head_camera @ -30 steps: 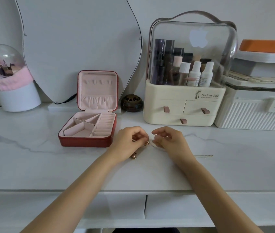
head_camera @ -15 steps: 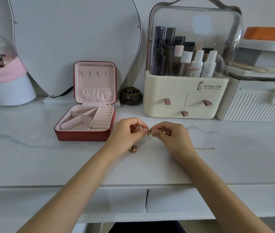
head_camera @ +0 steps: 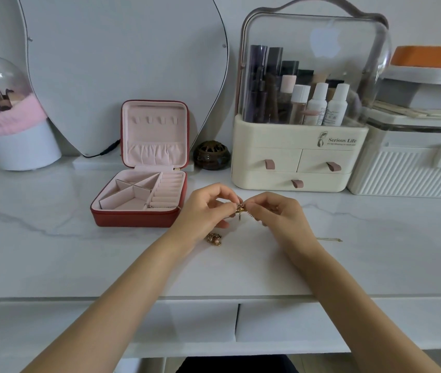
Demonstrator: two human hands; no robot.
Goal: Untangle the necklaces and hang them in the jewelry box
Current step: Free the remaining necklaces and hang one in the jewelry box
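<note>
Step in hand, by the look of it: picking the knot apart. The left hand and right hand meet fingertip to fingertip above the table, both pinching the knot, a small gold-brown cluster held just off the surface, with a short bit hanging below it. To do this well: keep both pinches light and close to the knot, tease loops outward rather than pulling the ends, since tension would likely tighten fine chain. Probably easier to lay it flat on the table and spread it than to work it in the air. Free one strand fully before touching the next. A second cluster of gold links with pinkish beads lies on the table just near of the left hand, beside the wrist; cannot tell whether it joins the held piece. A thin chain lies flat to the right of the right wrist; its link to the knot is hidden by the hand. The metal looks fine and light, chain barely visible against the white marble. The box sits open to the left, lid upright, hooks in a row near the lid top, a gathered pocket below them; all are bare, so no hanging is done yet. Base compartments look empty.
</note>
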